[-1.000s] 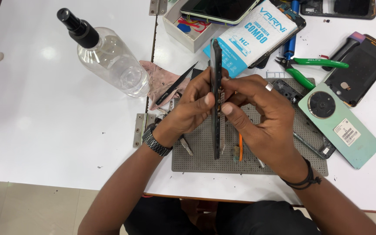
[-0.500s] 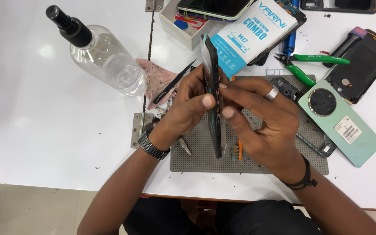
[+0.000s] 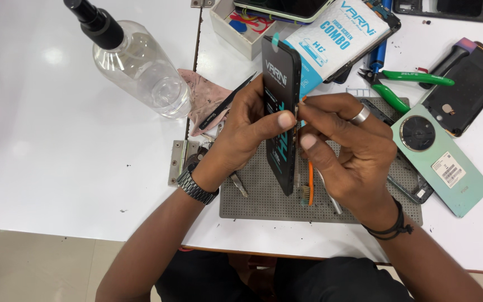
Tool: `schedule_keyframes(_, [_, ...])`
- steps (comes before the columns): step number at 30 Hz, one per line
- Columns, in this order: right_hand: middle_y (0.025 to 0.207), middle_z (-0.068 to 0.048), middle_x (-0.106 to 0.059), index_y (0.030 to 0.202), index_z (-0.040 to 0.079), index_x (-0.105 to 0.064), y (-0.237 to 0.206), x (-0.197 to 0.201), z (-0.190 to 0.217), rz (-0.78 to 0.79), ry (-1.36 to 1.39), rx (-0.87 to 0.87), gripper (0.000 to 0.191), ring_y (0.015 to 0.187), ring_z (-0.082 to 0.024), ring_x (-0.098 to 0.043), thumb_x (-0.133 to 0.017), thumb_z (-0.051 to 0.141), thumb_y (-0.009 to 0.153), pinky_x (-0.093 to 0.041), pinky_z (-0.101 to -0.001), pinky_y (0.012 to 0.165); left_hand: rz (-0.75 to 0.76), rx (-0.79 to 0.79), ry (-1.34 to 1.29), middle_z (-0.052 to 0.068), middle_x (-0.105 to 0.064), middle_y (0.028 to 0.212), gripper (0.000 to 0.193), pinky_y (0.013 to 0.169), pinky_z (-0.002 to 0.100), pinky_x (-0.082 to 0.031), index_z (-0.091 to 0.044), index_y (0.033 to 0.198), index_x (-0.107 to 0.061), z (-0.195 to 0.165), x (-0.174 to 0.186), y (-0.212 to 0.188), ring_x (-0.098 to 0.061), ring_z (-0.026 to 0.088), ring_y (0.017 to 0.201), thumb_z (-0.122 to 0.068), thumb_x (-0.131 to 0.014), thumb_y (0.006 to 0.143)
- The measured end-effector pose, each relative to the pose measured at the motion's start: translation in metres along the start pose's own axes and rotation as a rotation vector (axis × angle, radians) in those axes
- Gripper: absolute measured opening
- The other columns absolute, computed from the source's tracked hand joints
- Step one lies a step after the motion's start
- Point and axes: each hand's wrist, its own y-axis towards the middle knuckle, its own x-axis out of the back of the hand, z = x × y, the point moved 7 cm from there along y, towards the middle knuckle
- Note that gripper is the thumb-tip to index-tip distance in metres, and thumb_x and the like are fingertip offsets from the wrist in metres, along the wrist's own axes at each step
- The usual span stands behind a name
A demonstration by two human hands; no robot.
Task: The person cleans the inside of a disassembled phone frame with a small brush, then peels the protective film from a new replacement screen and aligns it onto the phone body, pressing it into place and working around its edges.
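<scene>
Head: hands (image 3: 303, 131) hide screen panel (image 3: 282, 95) (partly).

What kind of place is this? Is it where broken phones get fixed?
Most likely yes, a phone repair bench. The hands hold a black phone screen panel over a grey work mat; nearby lie a green phone back cover, green-handled pliers and black tweezers.

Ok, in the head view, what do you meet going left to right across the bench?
Clear spray bottle → black tweezers → left hand → black phone screen held on edge → right hand → mint-green phone back cover.
</scene>
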Motion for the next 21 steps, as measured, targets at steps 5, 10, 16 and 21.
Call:
schedule_keyframes(5, [0.121, -0.017, -0.067, 0.128, -0.006, -0.067, -0.002, 0.001, 0.004, -0.029, 0.000, 0.026, 0.028, 0.087, -0.012, -0.069, -0.069, 0.002, 0.101, -0.060, -0.0205, 0.069, 0.047, 0.017, -0.021, 0.009, -0.066, 0.120, 0.064, 0.104, 0.029, -0.055, 0.002, 0.134, -0.055, 0.003, -0.003, -0.002, -0.065, 0.015, 0.114, -0.040, -0.078, 0.093])
schedule_keyframes(10, [0.120, -0.018, -0.065, 0.126, -0.006, -0.066, -0.004, -0.004, 0.007, -0.053, 0.000, 0.055, 0.029, 0.093, -0.016, -0.069, -0.070, 0.002, 0.098, -0.061, -0.0231, 0.073, 0.091, 0.021, -0.192, 0.007, -0.064, 0.112, 0.064, 0.102, 0.030, -0.056, 0.001, 0.131, -0.055, 0.009, -0.007, -0.003, -0.066, 0.014, 0.106, -0.040, -0.082, 0.090])
schedule_keyframes(16, [0.123, -0.018, -0.065, 0.128, -0.006, -0.066, -0.012, -0.009, 0.009, -0.023, -0.006, 0.050, 0.029, 0.085, -0.012, -0.070, -0.071, 0.001, 0.101, -0.058, -0.0198, 0.073, 0.127, -0.023, -0.186, 0.005, -0.061, 0.106, 0.067, 0.093, 0.027, -0.056, 0.000, 0.125, -0.055, 0.011, -0.008, -0.006, -0.065, 0.011, 0.098, -0.047, -0.084, 0.088])
schedule_keyframes(21, [0.123, -0.018, -0.063, 0.129, -0.008, -0.064, -0.013, -0.010, 0.007, -0.029, 0.062, 0.063, 0.032, 0.090, -0.014, -0.071, -0.072, -0.001, 0.099, -0.062, -0.0216, 0.076, 0.149, -0.005, -0.235, 0.003, -0.061, 0.107, 0.070, 0.092, 0.027, -0.057, -0.002, 0.127, -0.055, 0.011, -0.010, -0.005, -0.065, 0.010, 0.099, -0.049, -0.085, 0.086])
